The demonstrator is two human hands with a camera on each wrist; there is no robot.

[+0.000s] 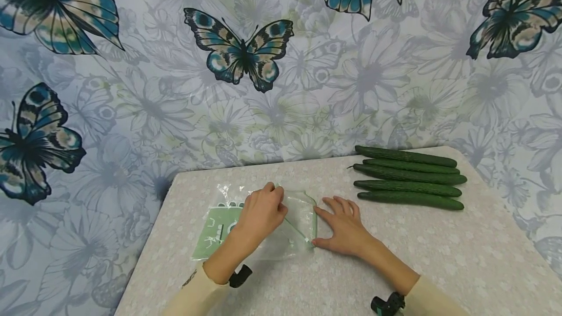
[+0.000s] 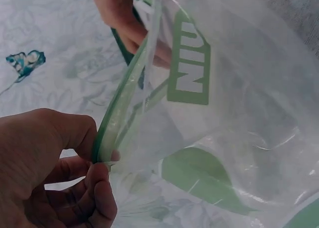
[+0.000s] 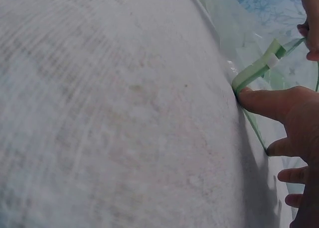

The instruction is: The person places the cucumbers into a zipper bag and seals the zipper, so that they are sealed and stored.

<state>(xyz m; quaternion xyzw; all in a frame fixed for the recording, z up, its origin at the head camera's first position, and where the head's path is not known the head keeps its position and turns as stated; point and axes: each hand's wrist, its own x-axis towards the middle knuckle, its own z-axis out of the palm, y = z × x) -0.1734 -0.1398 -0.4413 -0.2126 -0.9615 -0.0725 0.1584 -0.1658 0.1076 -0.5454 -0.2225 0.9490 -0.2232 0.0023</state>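
Observation:
A clear plastic zip bag with green print lies flat on the table, its mouth toward the right. My left hand pinches one side of the mouth and holds it up and back. Close by in the left wrist view, thumb and finger grip the bag's green zip strip. At the mouth's lower edge, my right hand is spread, its thumb and fingertips against the green border. In the right wrist view a green strip with a small white slider stands up near the thumb. Between the two strips the mouth gapes.
Several long green cucumbers lie side by side at the back right of the table, beyond my right hand. A light patterned cloth covers the table. Behind it hangs a backdrop printed with butterflies and flowers.

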